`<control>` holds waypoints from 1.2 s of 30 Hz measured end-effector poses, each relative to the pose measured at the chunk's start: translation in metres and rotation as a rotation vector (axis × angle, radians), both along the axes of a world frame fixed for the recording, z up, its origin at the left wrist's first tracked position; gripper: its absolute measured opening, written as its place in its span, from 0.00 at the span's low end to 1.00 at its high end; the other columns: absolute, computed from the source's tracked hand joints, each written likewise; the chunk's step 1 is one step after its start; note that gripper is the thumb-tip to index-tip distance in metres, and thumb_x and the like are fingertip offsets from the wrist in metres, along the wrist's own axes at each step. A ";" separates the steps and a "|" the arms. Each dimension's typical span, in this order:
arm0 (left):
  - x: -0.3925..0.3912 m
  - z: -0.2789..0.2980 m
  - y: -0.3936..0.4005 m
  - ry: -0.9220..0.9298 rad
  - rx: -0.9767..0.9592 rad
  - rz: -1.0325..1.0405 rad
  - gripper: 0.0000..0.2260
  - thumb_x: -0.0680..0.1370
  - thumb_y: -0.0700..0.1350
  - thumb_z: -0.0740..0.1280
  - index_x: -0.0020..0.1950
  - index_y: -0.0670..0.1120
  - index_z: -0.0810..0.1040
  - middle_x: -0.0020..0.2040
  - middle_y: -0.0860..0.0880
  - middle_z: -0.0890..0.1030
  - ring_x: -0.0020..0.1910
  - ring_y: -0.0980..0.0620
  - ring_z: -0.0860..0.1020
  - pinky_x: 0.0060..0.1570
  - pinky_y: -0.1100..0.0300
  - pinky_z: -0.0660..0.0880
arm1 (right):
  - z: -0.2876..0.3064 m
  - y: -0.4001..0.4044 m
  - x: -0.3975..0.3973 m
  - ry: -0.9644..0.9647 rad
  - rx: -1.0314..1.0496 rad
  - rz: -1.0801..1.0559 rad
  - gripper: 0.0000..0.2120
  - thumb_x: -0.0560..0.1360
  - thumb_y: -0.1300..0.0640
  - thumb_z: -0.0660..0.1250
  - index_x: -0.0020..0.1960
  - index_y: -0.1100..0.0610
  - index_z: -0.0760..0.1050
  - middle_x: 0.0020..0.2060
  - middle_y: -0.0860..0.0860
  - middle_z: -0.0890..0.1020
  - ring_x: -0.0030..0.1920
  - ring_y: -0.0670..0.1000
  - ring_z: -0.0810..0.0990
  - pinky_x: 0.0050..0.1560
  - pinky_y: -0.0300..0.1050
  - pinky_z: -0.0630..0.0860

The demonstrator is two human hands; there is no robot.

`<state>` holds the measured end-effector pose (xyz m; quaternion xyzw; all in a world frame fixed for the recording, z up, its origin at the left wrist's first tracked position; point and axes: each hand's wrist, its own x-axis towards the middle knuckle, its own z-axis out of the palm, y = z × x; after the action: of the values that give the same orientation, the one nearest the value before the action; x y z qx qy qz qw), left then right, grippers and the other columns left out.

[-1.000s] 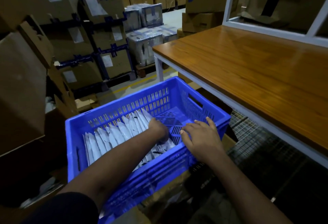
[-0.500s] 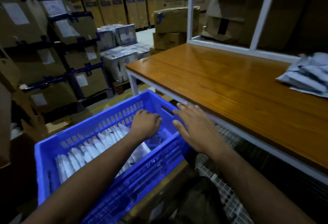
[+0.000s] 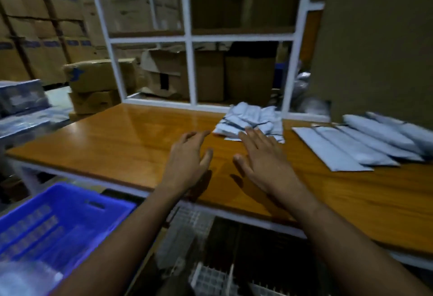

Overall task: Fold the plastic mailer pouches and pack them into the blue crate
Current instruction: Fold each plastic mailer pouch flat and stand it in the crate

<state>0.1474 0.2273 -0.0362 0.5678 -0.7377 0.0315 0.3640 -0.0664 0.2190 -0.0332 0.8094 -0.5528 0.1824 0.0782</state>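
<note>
Fingers (image 3: 251, 137) of my right hand (image 3: 260, 157) are spread straight and hold nothing, their tips at the near edge of a heap of folded mailer pouches (image 3: 251, 118) on the wooden tabletop (image 3: 121, 136). My left hand (image 3: 188, 155) hovers just beside it over bare wood, its fingers (image 3: 192, 136) loosely extended and likewise empty. To my right, well apart from the heap, a row of flat unfolded pouches (image 3: 351, 148) lies overlapping on the same tabletop. A white shelf frame (image 3: 191, 38) rises behind, with cardboard boxes (image 3: 178, 75) beyond it. Down at my lower left, below the tabletop's edge, sits the blue crate (image 3: 58, 225); its contents are blurred.
</note>
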 end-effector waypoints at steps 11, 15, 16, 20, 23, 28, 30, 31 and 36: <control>-0.136 -0.030 -0.064 -0.287 0.058 -0.242 0.22 0.82 0.50 0.62 0.76 0.51 0.66 0.72 0.47 0.73 0.75 0.44 0.62 0.66 0.47 0.66 | -0.028 -0.017 -0.173 -0.088 0.142 -0.466 0.29 0.83 0.42 0.54 0.79 0.56 0.56 0.71 0.58 0.68 0.70 0.58 0.65 0.67 0.54 0.69; -0.133 -0.038 -0.077 -0.275 0.125 -0.226 0.24 0.82 0.51 0.60 0.78 0.52 0.64 0.69 0.51 0.77 0.75 0.49 0.60 0.67 0.49 0.66 | -0.040 -0.030 -0.184 0.005 0.204 -0.561 0.29 0.82 0.39 0.52 0.76 0.54 0.60 0.68 0.57 0.68 0.68 0.59 0.65 0.66 0.56 0.67; -0.132 -0.038 -0.076 -0.261 0.123 -0.212 0.24 0.82 0.51 0.59 0.78 0.52 0.64 0.68 0.51 0.78 0.75 0.49 0.60 0.68 0.50 0.67 | -0.040 -0.032 -0.182 0.014 0.205 -0.558 0.26 0.82 0.39 0.52 0.75 0.53 0.63 0.67 0.57 0.68 0.67 0.59 0.65 0.66 0.57 0.66; -0.132 -0.034 -0.066 -0.166 0.134 -0.176 0.23 0.83 0.51 0.60 0.78 0.50 0.64 0.65 0.49 0.79 0.73 0.49 0.61 0.65 0.51 0.68 | -0.038 -0.025 -0.175 -0.051 0.155 -0.492 0.17 0.82 0.49 0.57 0.69 0.48 0.71 0.64 0.54 0.69 0.67 0.57 0.66 0.66 0.56 0.65; -0.131 -0.029 -0.055 -0.081 0.158 -0.199 0.23 0.83 0.51 0.60 0.78 0.50 0.65 0.66 0.46 0.77 0.72 0.47 0.63 0.64 0.50 0.68 | -0.038 -0.010 -0.177 -0.139 0.110 -0.437 0.11 0.80 0.50 0.59 0.60 0.47 0.75 0.63 0.50 0.71 0.66 0.54 0.68 0.64 0.56 0.65; -0.122 -0.035 -0.043 -0.016 0.208 -0.296 0.19 0.84 0.53 0.59 0.75 0.54 0.69 0.67 0.50 0.76 0.69 0.51 0.69 0.62 0.55 0.69 | -0.040 0.015 -0.170 -0.105 0.021 -0.334 0.11 0.81 0.51 0.55 0.52 0.48 0.77 0.52 0.45 0.77 0.55 0.48 0.72 0.56 0.50 0.69; -0.120 -0.039 -0.036 -0.088 0.217 -0.333 0.17 0.84 0.54 0.59 0.72 0.55 0.74 0.66 0.51 0.77 0.67 0.52 0.71 0.61 0.56 0.70 | -0.041 0.023 -0.165 -0.098 -0.022 -0.328 0.11 0.81 0.50 0.56 0.50 0.48 0.77 0.49 0.45 0.77 0.51 0.47 0.72 0.53 0.50 0.70; -0.120 -0.041 -0.033 -0.142 0.221 -0.338 0.16 0.84 0.54 0.59 0.71 0.54 0.75 0.67 0.52 0.77 0.68 0.52 0.70 0.63 0.56 0.69 | -0.042 0.026 -0.161 -0.074 -0.034 -0.338 0.11 0.80 0.50 0.56 0.50 0.47 0.77 0.48 0.45 0.77 0.50 0.47 0.72 0.52 0.50 0.70; -0.108 -0.046 -0.018 -0.358 0.377 -0.298 0.21 0.85 0.57 0.53 0.78 0.59 0.63 0.79 0.57 0.64 0.78 0.55 0.60 0.75 0.53 0.55 | -0.036 0.033 -0.134 -0.024 -0.191 -0.303 0.07 0.77 0.50 0.61 0.47 0.50 0.77 0.44 0.48 0.79 0.48 0.51 0.75 0.47 0.49 0.70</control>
<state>0.0393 0.2091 -0.0818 0.4961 -0.8582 -0.0601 0.1169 -0.2006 0.2515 -0.0687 0.7035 -0.6494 0.2299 0.1748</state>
